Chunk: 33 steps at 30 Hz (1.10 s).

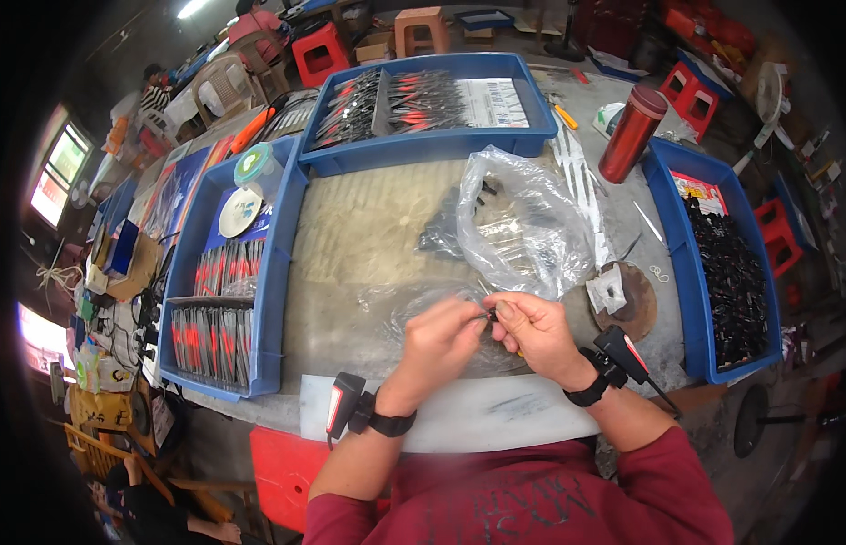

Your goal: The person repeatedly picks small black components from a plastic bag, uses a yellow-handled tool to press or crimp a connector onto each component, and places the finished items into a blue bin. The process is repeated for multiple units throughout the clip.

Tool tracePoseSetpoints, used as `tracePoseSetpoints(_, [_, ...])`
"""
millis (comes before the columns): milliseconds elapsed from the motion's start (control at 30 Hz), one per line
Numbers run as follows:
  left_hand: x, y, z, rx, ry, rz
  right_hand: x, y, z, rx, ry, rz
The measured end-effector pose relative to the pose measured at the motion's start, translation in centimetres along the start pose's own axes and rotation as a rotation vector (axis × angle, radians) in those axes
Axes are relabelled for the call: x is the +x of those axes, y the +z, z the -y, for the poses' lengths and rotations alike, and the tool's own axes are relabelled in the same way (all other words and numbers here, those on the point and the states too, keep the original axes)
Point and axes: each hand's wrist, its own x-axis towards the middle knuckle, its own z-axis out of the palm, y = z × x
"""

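My left hand (438,338) and my right hand (538,334) meet over the near middle of the table, fingertips almost touching. Between them is a small black part (492,314), mostly covered by the fingers; its exact kind is too small to make out. Both hands are closed in a pinch on it. Just beyond them lies a crumpled clear plastic bag (568,222), its mouth spread wide, with dark small pieces (446,227) showing through on its left. Thin clear plastic film (378,304) lies on the table beside my left hand.
Blue trays hold red-and-black packaged pieces at the left (273,350) and back (423,62). A right-hand blue tray (705,350) holds many small black parts. A red tumbler (630,136), a round wooden block (643,313) and a white board (350,409) are nearby. Other people sit in the background.
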Motion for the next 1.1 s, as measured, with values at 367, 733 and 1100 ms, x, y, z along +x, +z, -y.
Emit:
tracePoseSetpoints(367, [-0.5, -0.5, 0.2, -0.229, -0.159, 0.043, -1.3, -2.9, 4.8, -0.508, -0.461, -0.076])
tracePoseSetpoints(733, [-0.9, -0.2, 0.0, -0.352, -0.246, 0.032, -7.8, -18.5, 10.0, -0.749, -0.31, -0.727])
tracePoseSetpoints(1100, [-0.6, 0.1, -0.2, -0.3, -0.272, 0.04, -11.2, -31.2, 9.5, -1.422, -0.124, -0.964])
